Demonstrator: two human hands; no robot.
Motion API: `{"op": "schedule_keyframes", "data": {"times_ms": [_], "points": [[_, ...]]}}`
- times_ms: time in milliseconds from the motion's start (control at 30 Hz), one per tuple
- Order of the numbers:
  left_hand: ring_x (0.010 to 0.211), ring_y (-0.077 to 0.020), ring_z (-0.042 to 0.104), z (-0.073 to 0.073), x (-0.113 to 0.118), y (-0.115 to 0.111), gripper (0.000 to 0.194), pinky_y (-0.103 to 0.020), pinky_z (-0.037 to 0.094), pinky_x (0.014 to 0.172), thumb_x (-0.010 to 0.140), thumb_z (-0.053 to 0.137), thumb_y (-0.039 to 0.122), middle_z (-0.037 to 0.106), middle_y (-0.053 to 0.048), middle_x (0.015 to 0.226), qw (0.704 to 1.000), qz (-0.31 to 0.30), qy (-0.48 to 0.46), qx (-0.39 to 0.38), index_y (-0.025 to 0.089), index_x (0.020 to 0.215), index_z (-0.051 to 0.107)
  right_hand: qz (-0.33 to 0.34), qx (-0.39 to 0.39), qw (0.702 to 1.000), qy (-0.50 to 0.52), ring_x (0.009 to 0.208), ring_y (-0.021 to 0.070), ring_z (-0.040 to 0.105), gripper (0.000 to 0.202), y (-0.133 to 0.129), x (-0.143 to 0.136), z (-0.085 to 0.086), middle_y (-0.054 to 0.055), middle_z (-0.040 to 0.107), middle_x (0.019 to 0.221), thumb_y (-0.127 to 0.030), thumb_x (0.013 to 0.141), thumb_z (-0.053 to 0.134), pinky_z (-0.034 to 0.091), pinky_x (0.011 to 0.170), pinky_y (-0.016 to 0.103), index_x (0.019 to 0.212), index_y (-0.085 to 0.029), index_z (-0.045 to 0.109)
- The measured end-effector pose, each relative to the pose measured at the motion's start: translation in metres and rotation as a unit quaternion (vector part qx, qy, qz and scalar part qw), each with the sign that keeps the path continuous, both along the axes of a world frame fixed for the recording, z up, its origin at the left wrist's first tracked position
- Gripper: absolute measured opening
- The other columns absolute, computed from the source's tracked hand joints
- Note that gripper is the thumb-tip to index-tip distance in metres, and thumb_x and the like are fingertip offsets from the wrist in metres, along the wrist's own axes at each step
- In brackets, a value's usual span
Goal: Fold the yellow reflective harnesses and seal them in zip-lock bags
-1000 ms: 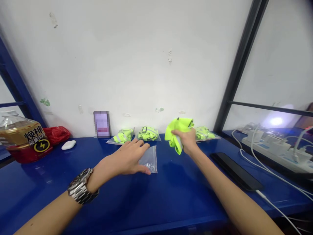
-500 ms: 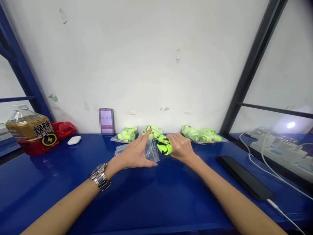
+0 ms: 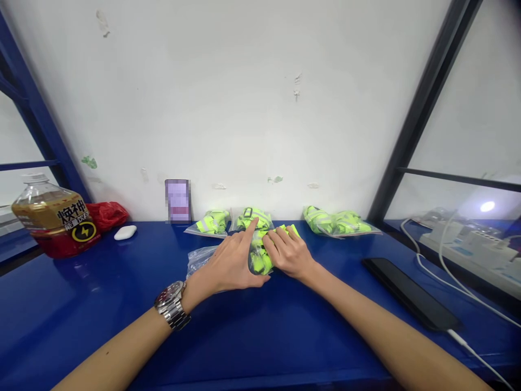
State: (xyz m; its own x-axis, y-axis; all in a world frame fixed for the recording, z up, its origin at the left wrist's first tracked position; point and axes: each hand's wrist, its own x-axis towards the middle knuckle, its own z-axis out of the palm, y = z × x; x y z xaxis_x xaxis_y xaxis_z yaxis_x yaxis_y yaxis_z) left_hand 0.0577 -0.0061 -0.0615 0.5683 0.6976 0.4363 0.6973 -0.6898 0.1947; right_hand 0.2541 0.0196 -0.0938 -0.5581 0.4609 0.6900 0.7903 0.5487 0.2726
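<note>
My left hand [image 3: 230, 258] has its thumb and index finger spread wide, holding the mouth of a clear plastic bag apart. Between them sits part of a bundled neon-yellow reflective vest [image 3: 260, 262], which my right hand [image 3: 288, 251] grips from the right with curled fingers. Most of that bag is hidden behind my left hand. More clear plastic bags [image 3: 199, 256] lie under and left of this hand. Just behind, by the wall, rests another neon-yellow bundle [image 3: 260, 218] with a dark buckle-like piece on it.
Bagged neon-yellow bundles lie along the wall, one at left [image 3: 214, 222] and two at right [image 3: 345, 221]. A phone [image 3: 178, 201] leans on the wall. A drink bottle [image 3: 52, 217], red plastic bag [image 3: 108, 214] and white case [image 3: 125, 233] are left; a charging black phone [image 3: 411, 293] and power strip [image 3: 472, 247] right.
My right hand has moved left and slightly down, carrying the reflective vest into the gap between my left thumb and index finger. My left hand has shifted slightly right and down.
</note>
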Motion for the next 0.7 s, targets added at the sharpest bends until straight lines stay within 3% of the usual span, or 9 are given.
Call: {"op": "schedule_keyframes", "data": {"times_ms": [167,300,433,533,633,700], "points": [[0.105,-0.0353,0.057,-0.01,0.007,0.001,0.118,-0.046,0.045,0.088,0.066,0.069,0.048,0.059,-0.017,0.114,1.0,0.004,0.022,-0.012,0.01,0.15,-0.003,-0.021,0.133,0.983,-0.122,0.084,0.0235,0.056,0.027,-0.006,-0.008,-0.005,0.007,0.065,0.082,-0.013,0.094,0.036,0.039,0.08,0.04,0.097,-0.019,0.062],[0.109,-0.0351,0.056,-0.015,0.006,0.003,0.117,-0.044,0.046,0.086,0.066,0.069,0.045,0.058,-0.016,0.116,0.997,-0.021,0.016,-0.068,0.013,0.15,-0.007,-0.004,0.137,0.982,-0.13,0.081,0.0234,0.057,0.026,-0.009,-0.011,-0.012,0.008,0.065,0.086,-0.011,0.092,0.037,0.04,0.076,0.04,0.097,-0.017,0.061],[0.112,-0.0327,0.056,-0.013,0.004,0.004,0.119,-0.04,0.047,0.086,0.065,0.071,0.042,0.059,-0.014,0.117,0.989,-0.051,-0.004,-0.141,0.016,0.15,-0.009,0.04,0.017,0.991,-0.124,0.084,0.0245,0.057,0.024,-0.015,-0.016,-0.009,0.012,0.064,0.093,-0.007,0.088,0.04,0.042,0.078,0.041,0.102,-0.015,0.058],[0.099,-0.0281,0.062,-0.013,0.002,0.005,0.117,-0.036,0.048,0.078,0.068,0.067,0.035,0.063,-0.01,0.107,0.981,-0.052,-0.026,-0.184,0.015,0.149,-0.014,0.055,-0.113,0.985,-0.116,0.093,0.0278,0.054,0.037,-0.024,-0.017,0.005,0.015,0.06,0.102,-0.008,0.072,0.057,0.045,0.081,0.041,0.109,-0.011,0.054],[0.105,-0.0292,0.059,-0.015,-0.001,0.008,0.117,-0.036,0.048,0.08,0.066,0.067,0.031,0.058,-0.013,0.119,0.982,-0.065,-0.024,-0.173,0.016,0.149,-0.014,0.112,-0.265,0.956,-0.048,0.104,0.0299,0.051,0.062,-0.03,-0.01,0.023,0.016,0.055,0.114,-0.013,0.058,0.066,0.045,0.089,0.042,0.117,-0.01,0.049],[0.109,-0.0311,0.057,-0.017,-0.003,0.009,0.115,-0.037,0.048,0.08,0.066,0.066,0.031,0.055,-0.017,0.124,0.985,-0.068,-0.007,-0.158,0.017,0.149,-0.012,0.173,-0.359,0.917,0.019,0.108,0.0294,0.051,0.069,-0.028,-0.002,0.03,0.014,0.053,0.122,-0.019,0.061,0.067,0.044,0.092,0.043,0.126,-0.014,0.044]]}}
